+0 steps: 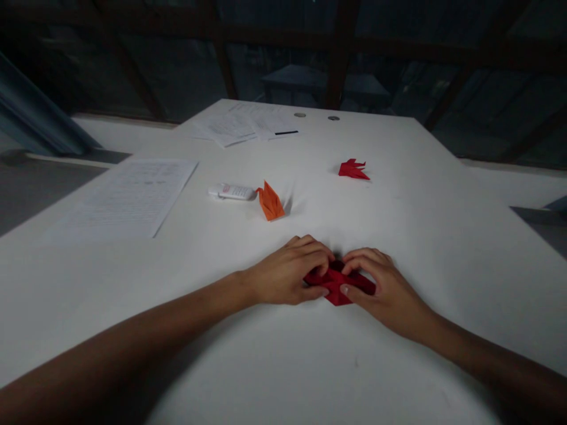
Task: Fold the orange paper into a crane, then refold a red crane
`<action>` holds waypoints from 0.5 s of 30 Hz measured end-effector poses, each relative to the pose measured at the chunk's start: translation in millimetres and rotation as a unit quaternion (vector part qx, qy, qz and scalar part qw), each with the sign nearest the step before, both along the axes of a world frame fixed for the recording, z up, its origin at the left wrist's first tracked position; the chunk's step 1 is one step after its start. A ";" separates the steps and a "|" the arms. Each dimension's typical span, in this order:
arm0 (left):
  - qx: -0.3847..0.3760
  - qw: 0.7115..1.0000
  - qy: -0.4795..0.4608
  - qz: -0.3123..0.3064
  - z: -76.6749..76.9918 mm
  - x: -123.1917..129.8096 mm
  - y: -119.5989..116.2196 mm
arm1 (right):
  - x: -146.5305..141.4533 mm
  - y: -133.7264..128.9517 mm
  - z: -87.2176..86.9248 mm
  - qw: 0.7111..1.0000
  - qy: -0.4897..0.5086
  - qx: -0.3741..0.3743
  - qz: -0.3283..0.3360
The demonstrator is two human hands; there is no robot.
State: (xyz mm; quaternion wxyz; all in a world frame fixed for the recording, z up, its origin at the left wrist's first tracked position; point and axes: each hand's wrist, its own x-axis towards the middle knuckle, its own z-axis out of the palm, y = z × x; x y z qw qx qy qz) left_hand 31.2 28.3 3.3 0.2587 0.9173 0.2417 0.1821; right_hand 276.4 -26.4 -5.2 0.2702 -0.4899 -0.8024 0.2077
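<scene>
Both of my hands are on a partly folded piece of red origami paper [337, 294] on the white table. My left hand [297, 268] grips its left side, thumb at the near edge and fingers curled over the top. On the right side, my right hand [376, 283] pinches the paper between thumb and fingers. The fingers cover parts of the folds. Beyond my left hand stands an orange origami crane [270, 202]. A red folded paper figure [353, 169] with pointed tips lies farther back to the right.
A white remote control [233, 192] lies left of the orange crane. Printed sheets [128, 198] cover the left side of the table [425, 224], with more papers [241, 125] at the back. Two small round discs [300, 115] sit near the far edge, before dark windows.
</scene>
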 end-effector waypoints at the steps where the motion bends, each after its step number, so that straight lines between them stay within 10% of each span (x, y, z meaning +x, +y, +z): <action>1: -0.003 1.000 -0.003 0.015 -1.0 0.0 -0.8 | -0.2 -0.6 2.1 1.000 0.009 -0.009 0.006; 10: -0.036 0.997 -0.012 0.071 -4.0 2.1 -1.7 | 0.4 -1.0 -2.0 0.999 0.013 -0.033 -0.001; 15: -0.027 0.997 -0.008 0.076 -3.0 3.6 -0.2 | 0.8 -4.0 -2.1 0.994 -0.039 0.100 0.022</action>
